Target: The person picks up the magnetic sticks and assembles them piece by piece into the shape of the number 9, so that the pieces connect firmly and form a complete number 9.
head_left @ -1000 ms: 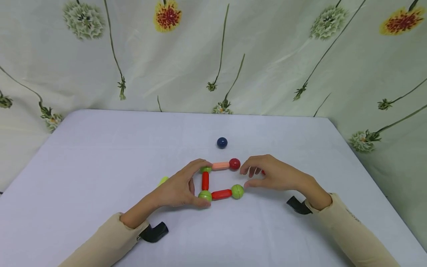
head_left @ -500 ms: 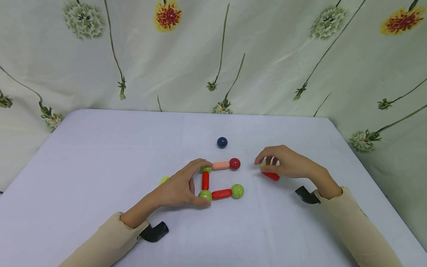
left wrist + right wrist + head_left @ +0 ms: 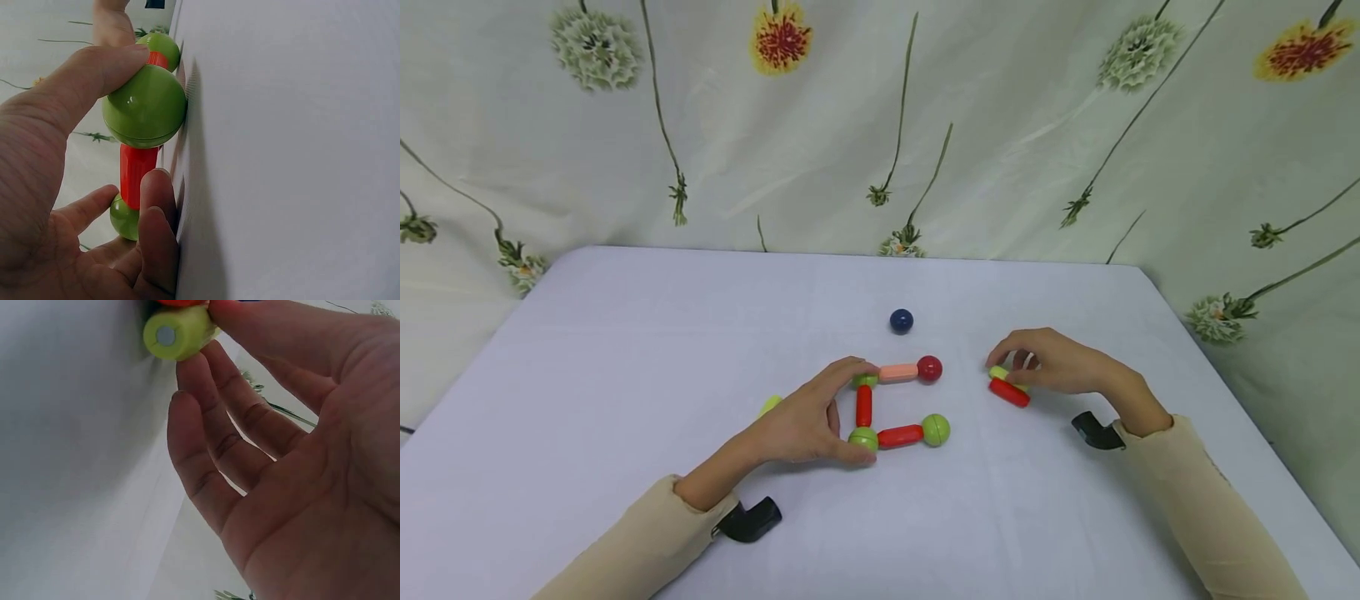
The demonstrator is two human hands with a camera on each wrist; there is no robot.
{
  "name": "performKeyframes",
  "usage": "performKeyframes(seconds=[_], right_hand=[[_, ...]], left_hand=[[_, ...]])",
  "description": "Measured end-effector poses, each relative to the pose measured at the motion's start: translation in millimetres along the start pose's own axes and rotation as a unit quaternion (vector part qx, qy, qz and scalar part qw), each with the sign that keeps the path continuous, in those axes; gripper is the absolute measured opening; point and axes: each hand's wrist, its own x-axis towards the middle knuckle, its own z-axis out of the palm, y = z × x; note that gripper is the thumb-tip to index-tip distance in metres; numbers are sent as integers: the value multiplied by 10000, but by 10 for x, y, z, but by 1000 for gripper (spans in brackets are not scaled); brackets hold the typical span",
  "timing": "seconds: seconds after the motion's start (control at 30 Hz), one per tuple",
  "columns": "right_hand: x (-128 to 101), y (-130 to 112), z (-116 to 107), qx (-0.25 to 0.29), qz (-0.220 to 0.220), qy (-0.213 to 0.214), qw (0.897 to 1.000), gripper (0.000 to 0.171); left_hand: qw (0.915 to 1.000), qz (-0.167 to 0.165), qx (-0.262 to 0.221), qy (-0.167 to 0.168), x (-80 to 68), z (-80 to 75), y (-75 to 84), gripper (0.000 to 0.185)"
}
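An open frame of rods and balls lies at mid-table. My left hand (image 3: 852,412) holds its left side: the forefinger rests on the far green ball (image 3: 865,381), and the thumb (image 3: 94,72) presses the near green ball (image 3: 862,437), with a red rod (image 3: 864,406) between them. A pink rod (image 3: 897,372) runs to a red ball (image 3: 929,367). Another red rod (image 3: 899,435) runs to a green ball (image 3: 936,429). To the right, my right hand (image 3: 1009,364) pinches a lime-green rod (image 3: 178,332) that lies against a loose red rod (image 3: 1009,392).
A dark blue ball (image 3: 901,320) sits alone behind the frame. A lime-green piece (image 3: 768,405) peeks out left of my left hand. The white table (image 3: 625,350) ends at a flowered curtain (image 3: 1000,125) behind and drops off at the right.
My right hand has drawn away from the frame's open right side, moving right to the lime-green and red rods. The left hand and the frame have stayed put.
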Motion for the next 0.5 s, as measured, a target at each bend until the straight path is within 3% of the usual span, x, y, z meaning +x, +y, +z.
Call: performKeyframes(seconds=[0.27, 0.5], right_hand=[[21, 17, -6, -327, 231, 59, 9992, 30], [31, 21, 17, -379, -66, 394, 9985, 29]], left_hand=[[10000, 36, -72, -22, 4, -14, 0, 88], [10000, -26, -55, -40, 4, -3, -8, 88]])
